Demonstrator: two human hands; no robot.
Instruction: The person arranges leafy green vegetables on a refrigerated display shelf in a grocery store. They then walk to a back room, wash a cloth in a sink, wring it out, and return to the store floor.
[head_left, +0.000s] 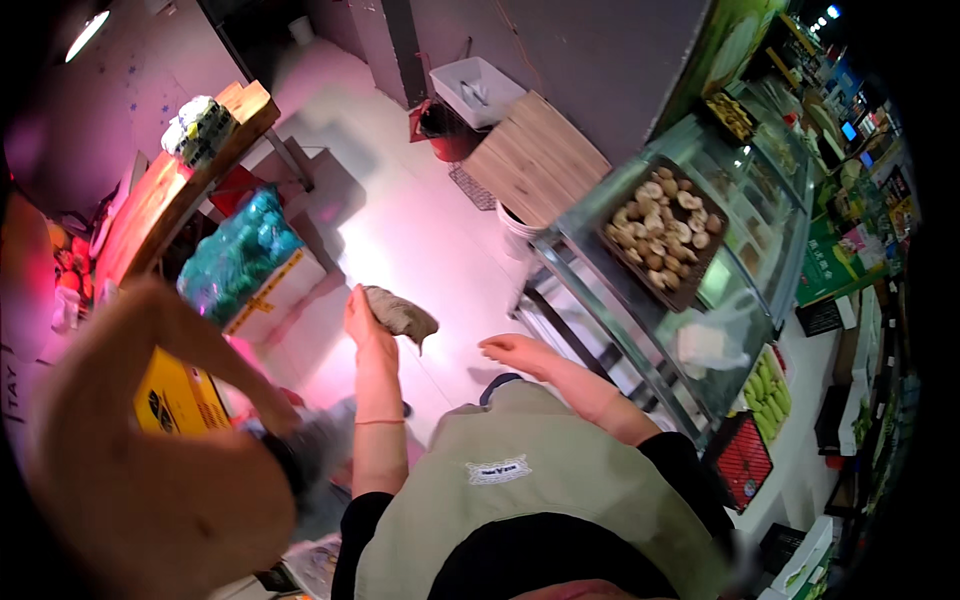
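My left hand [368, 325] is raised in front of me, its fingers closed on a crumpled grey-brown cloth [402, 314] that hangs out to the right. My right hand [522, 352] is held out at about the same height, fingers stretched and nothing in it. A gap separates it from the cloth. To its right stands a glass display case [775, 200] on a metal frame. Brown mushrooms [655, 228] fill a dark tray [688, 302] on top of the case.
Another person's bare arm [160, 480] is very close at my left, blurred. Beyond it are a wooden table [150, 225], teal bagged goods [240, 245] on a white box [285, 290] and a yellow box [175, 395]. Ahead, a wooden board [540, 160] lies near a white bin [478, 88].
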